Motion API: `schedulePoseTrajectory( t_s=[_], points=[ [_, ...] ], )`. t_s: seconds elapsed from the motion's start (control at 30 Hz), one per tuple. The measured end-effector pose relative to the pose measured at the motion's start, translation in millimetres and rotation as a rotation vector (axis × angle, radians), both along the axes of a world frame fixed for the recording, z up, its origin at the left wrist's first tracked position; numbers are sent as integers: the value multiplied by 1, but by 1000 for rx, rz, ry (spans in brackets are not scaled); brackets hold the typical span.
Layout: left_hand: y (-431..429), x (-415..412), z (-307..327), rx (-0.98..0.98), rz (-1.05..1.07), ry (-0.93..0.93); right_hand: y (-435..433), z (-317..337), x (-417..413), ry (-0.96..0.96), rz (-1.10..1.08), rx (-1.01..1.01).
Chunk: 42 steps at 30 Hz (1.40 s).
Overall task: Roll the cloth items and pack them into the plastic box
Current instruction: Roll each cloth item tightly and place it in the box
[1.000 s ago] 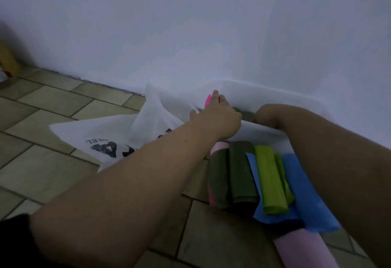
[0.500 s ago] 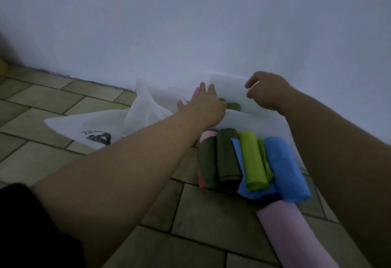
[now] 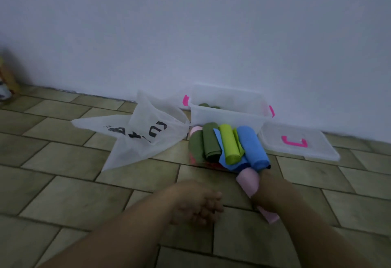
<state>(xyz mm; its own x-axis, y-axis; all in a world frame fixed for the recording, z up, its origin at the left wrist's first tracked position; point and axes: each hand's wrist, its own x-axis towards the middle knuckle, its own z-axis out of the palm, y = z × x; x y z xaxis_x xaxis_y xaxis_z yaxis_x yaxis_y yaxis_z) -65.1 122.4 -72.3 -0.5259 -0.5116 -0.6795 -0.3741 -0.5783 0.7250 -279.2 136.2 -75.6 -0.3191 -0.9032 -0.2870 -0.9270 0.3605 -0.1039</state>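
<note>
A clear plastic box (image 3: 227,117) with pink latches stands against the wall; a dark green roll (image 3: 204,105) lies inside it. In front of the box sits a pile of rolled cloths: dark green (image 3: 209,140), lime green (image 3: 229,145) and blue (image 3: 252,147). My right hand (image 3: 273,191) grips a pink rolled cloth (image 3: 248,181) lying on the floor just in front of the pile. My left hand (image 3: 196,202) hangs above the tiles to the left of it, fingers loosely curled and holding nothing.
The box's clear lid (image 3: 296,143) with a pink handle lies on the floor to the right of the box. A white fabric bag (image 3: 139,134) with black print spreads left of the pile. A yellowish object (image 3: 8,81) stands at the far left wall.
Both hands have pulled back from the box toward me. My right hand has come down onto the pink roll and taken hold of it. The box and lid are now uncovered.
</note>
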Motion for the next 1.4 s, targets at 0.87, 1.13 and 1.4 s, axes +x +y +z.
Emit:
schedulePoseTrajectory(
  t_s=[0.87,1.13,1.4],
  points=[
    [10,29,-30,-953,171,-307,45,-38,89,-484,169,-348],
    [-8,40,-16,-658,339,-207,39,-43,98,-416,144,-312],
    [-6,31,-10,-675,77,-341,38,-36,96,-315,167,-224]
  ],
)
